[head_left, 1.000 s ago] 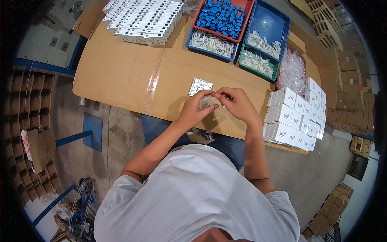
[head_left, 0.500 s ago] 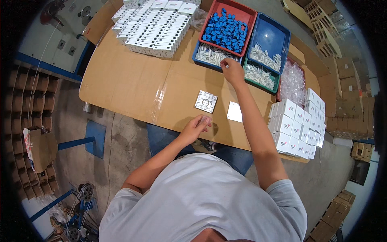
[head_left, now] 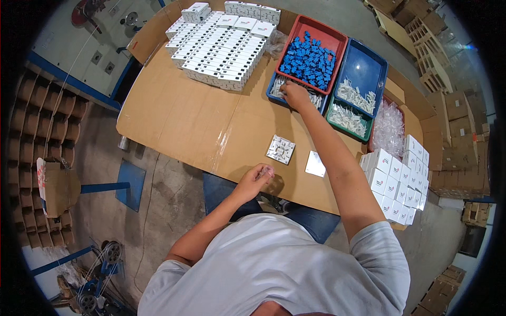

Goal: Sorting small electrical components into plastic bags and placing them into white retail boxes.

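Note:
My left hand [head_left: 254,181] is closed near the table's front edge, holding a small clear plastic bag [head_left: 268,172] that shows at the fingertips. My right hand [head_left: 296,96] reaches out to the lower blue tray [head_left: 276,98], its fingers bent down together among small white stick-like parts [head_left: 316,99]. Whatever sits between those fingertips is too small to make out. Between my hands lies a square white frame with a cut-out centre [head_left: 281,149]. A flat white square plate [head_left: 315,164] rests beside my right forearm.
A red tray [head_left: 337,40] of blue parts overlaps the lower blue tray. Right of it stand another blue tray [head_left: 362,52], a green tray [head_left: 349,131] and a bin of clear bags [head_left: 387,124]. White boxes are stacked at far left [head_left: 221,52] and right [head_left: 392,181].
My right hand has gone from the near edge of the lower blue tray farther left, in among the white parts. My left hand keeps its hold. The whole view has shifted slightly.

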Tool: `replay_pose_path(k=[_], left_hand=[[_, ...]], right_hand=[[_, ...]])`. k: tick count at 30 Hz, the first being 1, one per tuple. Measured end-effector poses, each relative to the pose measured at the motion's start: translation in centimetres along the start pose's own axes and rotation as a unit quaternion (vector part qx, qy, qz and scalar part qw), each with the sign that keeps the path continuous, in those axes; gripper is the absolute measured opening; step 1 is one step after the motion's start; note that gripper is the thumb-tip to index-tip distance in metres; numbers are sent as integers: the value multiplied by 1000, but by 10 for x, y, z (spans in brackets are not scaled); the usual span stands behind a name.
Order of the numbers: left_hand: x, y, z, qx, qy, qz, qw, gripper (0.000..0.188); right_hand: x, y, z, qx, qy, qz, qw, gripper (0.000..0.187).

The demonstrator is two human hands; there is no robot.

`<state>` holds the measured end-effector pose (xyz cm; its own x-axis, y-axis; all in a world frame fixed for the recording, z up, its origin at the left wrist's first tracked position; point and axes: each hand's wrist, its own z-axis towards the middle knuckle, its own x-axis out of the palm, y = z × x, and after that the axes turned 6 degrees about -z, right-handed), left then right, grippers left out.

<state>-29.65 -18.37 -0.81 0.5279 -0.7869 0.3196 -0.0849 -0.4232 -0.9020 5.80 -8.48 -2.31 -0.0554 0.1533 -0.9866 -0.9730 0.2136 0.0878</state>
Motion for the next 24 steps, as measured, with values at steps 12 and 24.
replay_pose_path(k=[12, 24], left_hand=[[-11, -19, 14, -53, 6, -127, 990, 47], [12, -51, 30, -68, 93, -257, 959, 60]], right_hand=[[-10, -39, -25, 120, -200, 211, 949, 24], [-131, 96, -171, 157, 26, 567, 808, 17]])
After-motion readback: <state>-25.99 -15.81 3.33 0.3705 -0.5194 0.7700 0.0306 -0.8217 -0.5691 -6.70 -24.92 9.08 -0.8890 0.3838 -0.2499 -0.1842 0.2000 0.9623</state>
